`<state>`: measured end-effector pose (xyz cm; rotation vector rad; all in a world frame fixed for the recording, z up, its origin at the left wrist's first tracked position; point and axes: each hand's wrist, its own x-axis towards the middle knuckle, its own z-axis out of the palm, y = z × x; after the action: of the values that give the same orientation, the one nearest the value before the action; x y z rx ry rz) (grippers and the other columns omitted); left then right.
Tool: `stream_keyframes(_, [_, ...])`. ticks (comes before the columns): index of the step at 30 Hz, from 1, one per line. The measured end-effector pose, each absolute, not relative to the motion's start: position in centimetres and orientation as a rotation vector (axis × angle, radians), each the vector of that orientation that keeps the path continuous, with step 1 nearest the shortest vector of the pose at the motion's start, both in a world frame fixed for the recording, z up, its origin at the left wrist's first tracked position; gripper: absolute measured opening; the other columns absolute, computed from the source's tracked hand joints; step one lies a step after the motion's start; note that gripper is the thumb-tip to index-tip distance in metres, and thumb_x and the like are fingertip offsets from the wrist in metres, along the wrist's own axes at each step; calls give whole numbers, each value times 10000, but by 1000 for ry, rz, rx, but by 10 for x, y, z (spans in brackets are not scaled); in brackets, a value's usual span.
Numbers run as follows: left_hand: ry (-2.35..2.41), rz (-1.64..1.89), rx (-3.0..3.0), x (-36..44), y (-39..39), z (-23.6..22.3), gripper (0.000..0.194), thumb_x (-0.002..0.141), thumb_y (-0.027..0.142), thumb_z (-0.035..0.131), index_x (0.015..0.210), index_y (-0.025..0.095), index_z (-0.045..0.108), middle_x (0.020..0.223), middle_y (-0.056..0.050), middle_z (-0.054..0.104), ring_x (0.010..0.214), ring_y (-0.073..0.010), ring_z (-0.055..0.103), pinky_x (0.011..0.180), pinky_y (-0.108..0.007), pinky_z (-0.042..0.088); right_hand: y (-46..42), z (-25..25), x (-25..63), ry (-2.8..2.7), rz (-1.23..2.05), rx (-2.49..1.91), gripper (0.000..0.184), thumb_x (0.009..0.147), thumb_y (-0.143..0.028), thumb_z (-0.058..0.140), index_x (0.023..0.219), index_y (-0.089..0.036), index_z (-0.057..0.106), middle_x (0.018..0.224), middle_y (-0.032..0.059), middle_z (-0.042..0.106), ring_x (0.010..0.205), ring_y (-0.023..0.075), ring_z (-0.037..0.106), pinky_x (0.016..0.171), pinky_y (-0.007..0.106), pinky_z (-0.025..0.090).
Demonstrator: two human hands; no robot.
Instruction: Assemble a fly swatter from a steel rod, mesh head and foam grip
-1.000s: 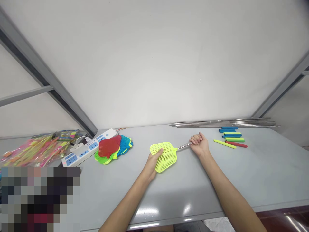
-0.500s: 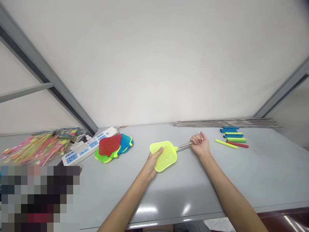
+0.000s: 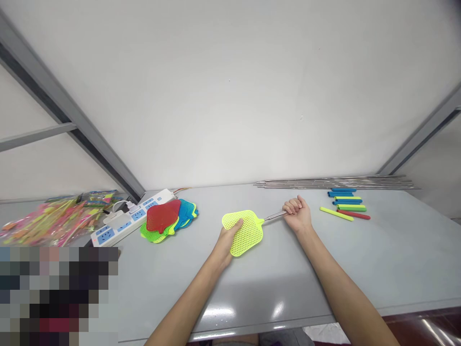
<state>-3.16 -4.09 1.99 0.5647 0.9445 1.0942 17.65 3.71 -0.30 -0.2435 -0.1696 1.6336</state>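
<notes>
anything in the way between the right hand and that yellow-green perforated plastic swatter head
Nothing visible blocks it: only the thin silver metal rod spans the gap, running from the swatter head into the curled right hand.

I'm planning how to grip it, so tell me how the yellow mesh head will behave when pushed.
The yellow mesh head probably flexes a little, since it looks thin. Its many holes suggest it is light for its size. The metal rod at its neck looks straight, so that end is likely stiffer.
</notes>
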Motion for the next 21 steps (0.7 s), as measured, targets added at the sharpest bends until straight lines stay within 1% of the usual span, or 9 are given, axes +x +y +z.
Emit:
stream_keyframes(11, [966,1096,556,-31,-41,23,389,651,325,603,981,127,546,941,-127,613,825,-222,591,735,-329,474,37,-4,177,-265,1622,-282,359,753,-180,418,498,-176,166,385,-74,194,331,56,248,340,175,307])
stream_keyframes(21, [956,1147,566,-30,-43,21,348,659,321,597,953,140,551,962,-111,608,847,-209,583,763,-324,464,34,-1,173,-289,1632,-226,370,769,-224,417,498,-177,170,388,-72,181,338,60,244,338,180,300])
